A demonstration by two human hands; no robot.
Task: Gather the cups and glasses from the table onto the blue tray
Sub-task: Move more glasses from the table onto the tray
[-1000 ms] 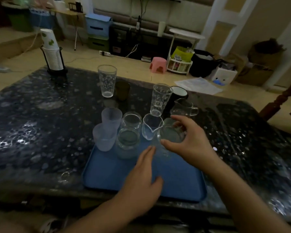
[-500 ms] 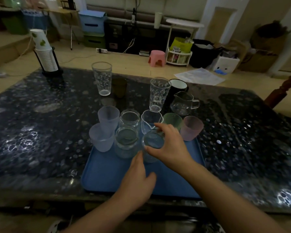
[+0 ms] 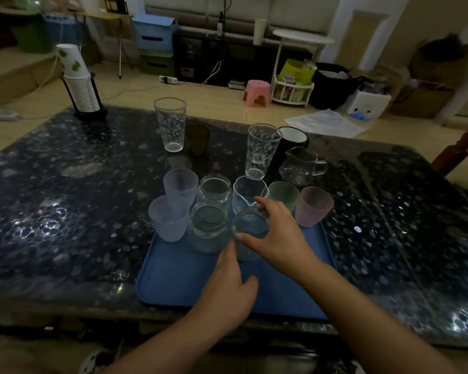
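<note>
left hand [image 3: 227, 290]: lies flat, palm down, on the near middle of the tray, fingers together and pointing away; it grips nothing, and its fingertips are just beside the base of the held glass.
blue tray [image 3: 173, 282]: sits at the near edge of the table, its near half bare, cups crowded along its far half.
right hand [image 3: 278, 238]: curled over a clear glass [image 3: 250, 225] from the right, thumb on the near rim and fingers round the far side, closed on it; whether the glass base rests on the tray or is just above it i cannot tell.
glass jar [image 3: 208, 225]: on the tray, touching the held glass on its left; a second clear jar [image 3: 215, 188] stands just behind it.
frosted cups [image 3: 169, 220]: two pale lilac ones at the tray's far left corner, one in front of the other.
clear spouted cup [image 3: 247, 191]: just behind the right hand's fingers.
green cup [image 3: 284, 193]: at the tray's far edge, beside the pink cup [image 3: 314, 206] at the far right corner.
table [image 3: 52, 211]: dark, speckled, glossy.
off the tray: a small glass pitcher [image 3: 299, 166], a tall patterned glass [image 3: 261, 149], a dark mug [image 3: 293, 137], another tall glass [image 3: 170, 124] and a dark cup [image 3: 197, 139] close behind it.
far left corner: a stack of paper cups [image 3: 80, 85] in a black holder.
</note>
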